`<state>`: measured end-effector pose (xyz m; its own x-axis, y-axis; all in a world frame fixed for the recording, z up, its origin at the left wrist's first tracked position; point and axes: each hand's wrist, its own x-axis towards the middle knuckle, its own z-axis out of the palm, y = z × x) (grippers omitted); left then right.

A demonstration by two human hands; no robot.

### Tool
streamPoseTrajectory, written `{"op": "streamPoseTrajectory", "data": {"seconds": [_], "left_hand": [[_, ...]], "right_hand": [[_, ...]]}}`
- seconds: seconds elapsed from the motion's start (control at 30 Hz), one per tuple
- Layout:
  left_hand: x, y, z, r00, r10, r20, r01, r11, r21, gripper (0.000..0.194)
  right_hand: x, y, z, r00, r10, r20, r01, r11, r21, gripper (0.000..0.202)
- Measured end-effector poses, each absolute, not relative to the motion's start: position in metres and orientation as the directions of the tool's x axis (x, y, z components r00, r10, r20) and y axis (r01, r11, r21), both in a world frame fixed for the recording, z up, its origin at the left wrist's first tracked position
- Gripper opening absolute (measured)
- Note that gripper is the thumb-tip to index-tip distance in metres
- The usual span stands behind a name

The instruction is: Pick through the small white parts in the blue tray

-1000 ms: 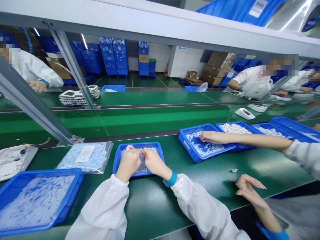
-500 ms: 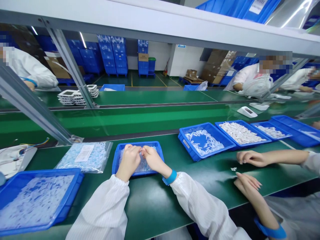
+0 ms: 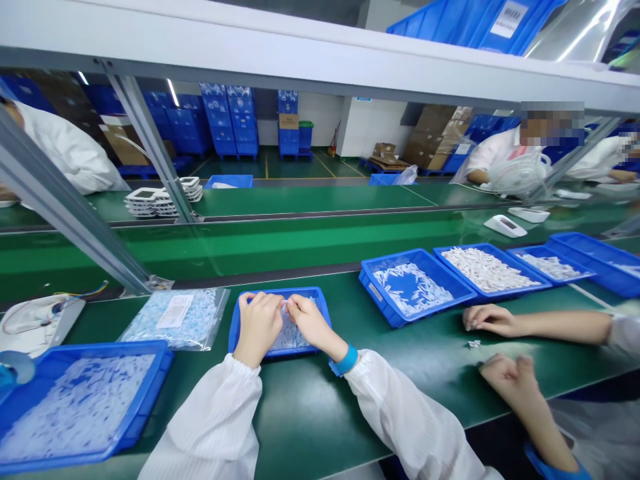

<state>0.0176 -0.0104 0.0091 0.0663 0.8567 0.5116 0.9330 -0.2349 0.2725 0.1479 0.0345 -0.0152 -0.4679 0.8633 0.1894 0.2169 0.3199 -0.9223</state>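
My left hand [image 3: 261, 325] and my right hand [image 3: 309, 320] meet fingertip to fingertip above a small blue tray [image 3: 324, 308]. Both are closed in a pinch, and whatever they grip is too small and too covered by fingers to make out. Small pale, translucent pieces [image 3: 295, 335] lie in the tray under my hands. A blue band [image 3: 345, 360] circles my right wrist. Left of the tray is a clear bag of light blue and white pieces [image 3: 200, 318] with a paper label on it.
A larger blue tray [image 3: 163, 373] of pale flat pieces stands at the left. On the right are several trays of white parts [image 3: 420, 287]. A co-worker's hands [image 3: 500, 321] work beside a few small white pieces [image 3: 473, 344]. A metal post [image 3: 75, 200] and shelf [image 3: 320, 47] frame the bench.
The view has shifted slightly, so the bench appears a little to the right. My hands stay pinched together over the tray. The co-worker's nearer hand has curled closed.
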Motion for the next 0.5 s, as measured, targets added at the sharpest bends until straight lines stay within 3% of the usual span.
{"op": "streamPoseTrajectory", "data": {"seconds": [0.5], "left_hand": [[0.0220, -0.0125, 0.0124, 0.002, 0.908, 0.419, 0.946, -0.137, 0.293, 0.021]], "right_hand": [[0.1462, 0.0413, -0.0205, -0.463, 0.866, 0.192, 0.231, 0.326, -0.917, 0.036]]}}
